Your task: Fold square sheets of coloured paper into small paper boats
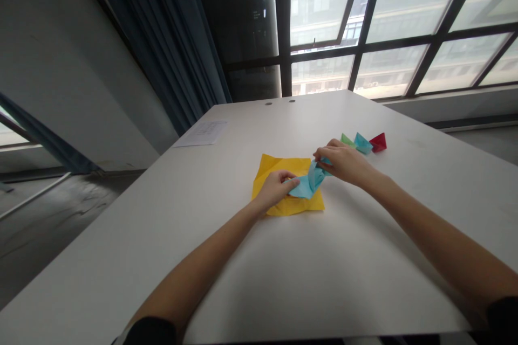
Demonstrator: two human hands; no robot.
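Observation:
A light-blue sheet of folded paper is held between both hands, partly folded and twisted, above a yellow sheet of paper. My left hand pinches its left end, thumb on top. At its upper right end, my right hand grips the paper between thumb and fingers, hiding part of it. The yellow sheet lies creased on the table, partly covered by my left hand and the blue paper.
Beyond my right hand stand folded paper shapes: a green one, a blue one and a red one. A printed white sheet lies at the left edge of the white table. Windows and a dark-blue curtain are behind.

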